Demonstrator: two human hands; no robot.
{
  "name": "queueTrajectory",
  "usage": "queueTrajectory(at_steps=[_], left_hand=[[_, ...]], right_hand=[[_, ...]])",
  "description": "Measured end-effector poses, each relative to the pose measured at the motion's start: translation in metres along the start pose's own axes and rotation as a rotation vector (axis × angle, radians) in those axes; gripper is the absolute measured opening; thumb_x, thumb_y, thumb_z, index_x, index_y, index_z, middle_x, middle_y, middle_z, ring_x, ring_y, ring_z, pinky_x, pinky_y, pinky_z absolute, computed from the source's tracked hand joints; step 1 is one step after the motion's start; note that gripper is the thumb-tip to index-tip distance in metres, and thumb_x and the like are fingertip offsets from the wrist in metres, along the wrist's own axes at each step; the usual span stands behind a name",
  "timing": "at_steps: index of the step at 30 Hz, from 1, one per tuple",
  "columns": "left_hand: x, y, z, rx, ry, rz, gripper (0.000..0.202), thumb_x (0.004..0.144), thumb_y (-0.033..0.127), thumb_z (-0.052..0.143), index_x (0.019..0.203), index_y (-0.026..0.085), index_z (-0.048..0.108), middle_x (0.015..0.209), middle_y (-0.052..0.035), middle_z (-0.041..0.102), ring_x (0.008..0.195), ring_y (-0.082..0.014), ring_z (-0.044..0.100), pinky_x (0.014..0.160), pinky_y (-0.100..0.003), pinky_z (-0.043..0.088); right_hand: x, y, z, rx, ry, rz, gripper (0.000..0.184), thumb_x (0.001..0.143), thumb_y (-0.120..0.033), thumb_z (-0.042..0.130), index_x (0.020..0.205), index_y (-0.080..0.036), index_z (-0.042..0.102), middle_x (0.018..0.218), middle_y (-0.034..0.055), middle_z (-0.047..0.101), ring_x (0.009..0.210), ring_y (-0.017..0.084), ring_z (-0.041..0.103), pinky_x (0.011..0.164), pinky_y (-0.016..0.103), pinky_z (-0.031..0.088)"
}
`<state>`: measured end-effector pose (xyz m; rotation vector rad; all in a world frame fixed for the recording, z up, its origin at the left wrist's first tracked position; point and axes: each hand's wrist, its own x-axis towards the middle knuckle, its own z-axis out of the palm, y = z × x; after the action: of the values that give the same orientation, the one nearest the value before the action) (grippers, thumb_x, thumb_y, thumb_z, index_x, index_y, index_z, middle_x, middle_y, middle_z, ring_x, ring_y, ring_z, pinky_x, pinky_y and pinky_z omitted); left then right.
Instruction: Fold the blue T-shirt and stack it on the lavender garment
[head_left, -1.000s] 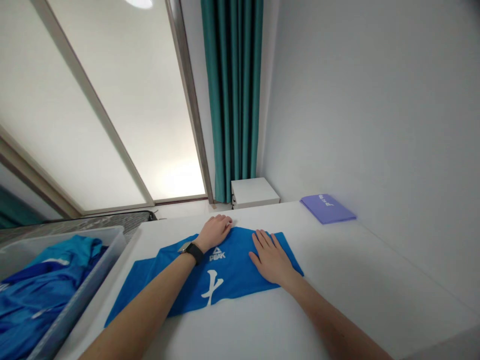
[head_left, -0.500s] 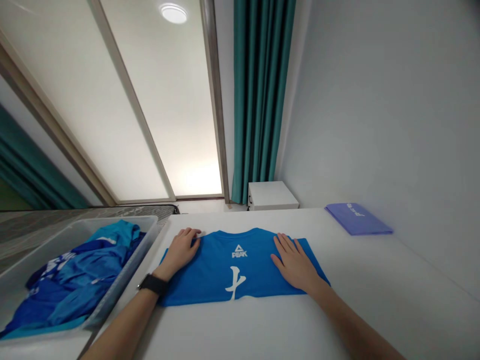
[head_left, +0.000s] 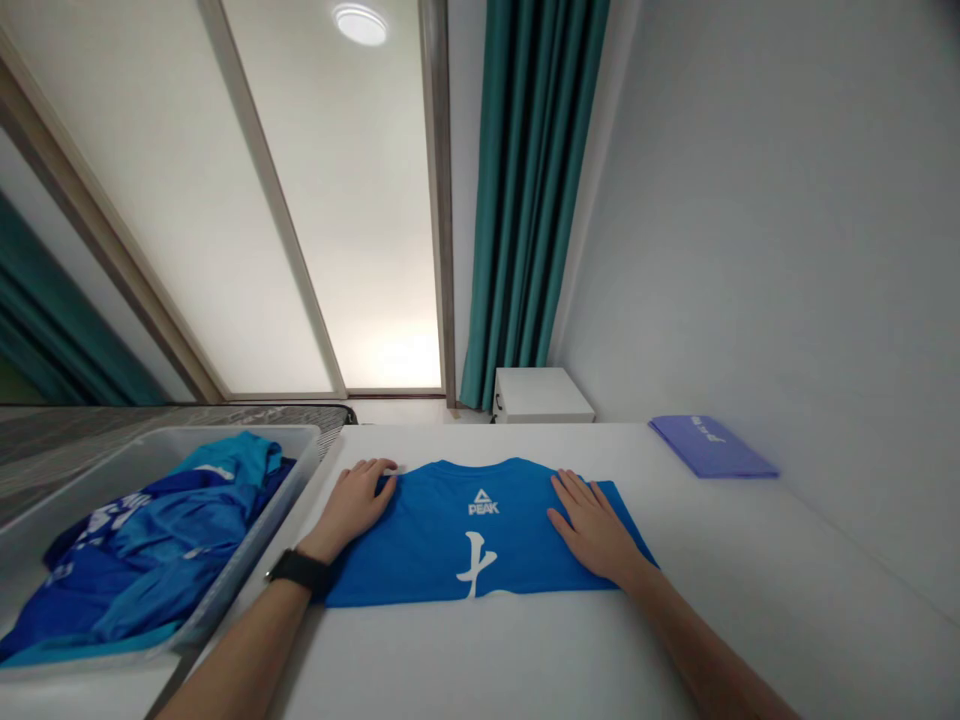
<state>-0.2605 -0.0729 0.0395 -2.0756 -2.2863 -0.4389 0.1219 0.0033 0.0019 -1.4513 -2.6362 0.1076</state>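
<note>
A blue T-shirt [head_left: 450, 540] lies folded flat on a white table [head_left: 750, 600], its back facing up, with a white PEAK logo and a white character. My left hand [head_left: 351, 507] rests flat on the shirt's left edge near the collar end, holding nothing. A black watch [head_left: 298, 570] circles that wrist. My right hand [head_left: 592, 528] lies flat on the shirt's right side, fingers spread and nothing gripped.
A grey plastic tray [head_left: 255, 500] at the table's left holds a heap of blue clothes [head_left: 157, 550]. A purple folder [head_left: 711, 447] lies at the far right of the table against the wall. A small white box [head_left: 541, 396] stands beyond the far edge.
The view has swung from tilted to nearly level. The shirt's left side now ends at my left hand and looks narrower. Both hands stay on the shirt.
</note>
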Motion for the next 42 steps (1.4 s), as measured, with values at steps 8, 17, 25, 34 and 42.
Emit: queueTrajectory(at_steps=[8,17,25,34,42], left_hand=[[0.000,-0.010,0.006,0.000,-0.014,-0.009,0.034,0.092,0.030,0.037,0.116,0.019,0.059,0.108,-0.0107,0.070,0.104,-0.0293,0.062,0.091,-0.045,0.041],[0.003,-0.017,0.012,-0.148,0.018,0.052,0.031,0.094,0.030,0.034,0.111,0.020,0.058,0.115,-0.0089,0.067,0.108,-0.0249,0.061,0.094,-0.041,0.044],[-0.001,-0.012,0.006,-0.135,0.045,0.023,0.029,0.094,0.028,0.035,0.108,0.019,0.059,0.113,-0.0092,0.066,0.104,-0.0249,0.062,0.092,-0.040,0.046],[-0.010,0.037,-0.016,0.127,0.105,0.068,0.036,0.096,0.021,0.035,0.121,0.014,0.060,0.122,-0.0156,0.062,0.114,-0.0316,0.056,0.096,-0.048,0.044],[-0.052,0.126,0.019,-0.022,-0.031,0.501,0.058,0.100,0.045,0.033,0.152,0.020,0.028,0.156,-0.0089,0.033,0.144,-0.0246,0.030,0.117,-0.045,0.027]], right_hand=[[0.009,-0.001,-0.018,-0.024,-0.161,0.029,0.064,0.097,-0.047,0.025,0.151,-0.014,0.033,0.158,0.0110,0.028,0.146,0.026,0.022,0.118,0.053,0.015],[0.024,-0.012,-0.010,-0.022,-0.039,-0.015,0.064,0.099,-0.047,0.020,0.150,-0.012,0.034,0.156,0.0134,0.031,0.145,0.025,0.026,0.118,0.047,0.019],[0.021,-0.010,0.006,-0.048,0.022,-0.026,0.068,0.099,-0.052,0.015,0.150,-0.012,0.036,0.155,0.0136,0.033,0.144,0.024,0.027,0.118,0.047,0.016],[0.017,-0.026,-0.013,-0.078,0.090,-0.023,0.060,0.100,-0.040,0.021,0.147,-0.008,0.040,0.152,0.0163,0.038,0.142,0.027,0.031,0.118,0.053,0.013],[-0.001,-0.086,-0.009,0.028,0.082,-0.316,0.056,0.101,-0.034,0.023,0.151,-0.012,0.033,0.157,0.0089,0.028,0.146,0.023,0.023,0.120,0.046,0.016]])
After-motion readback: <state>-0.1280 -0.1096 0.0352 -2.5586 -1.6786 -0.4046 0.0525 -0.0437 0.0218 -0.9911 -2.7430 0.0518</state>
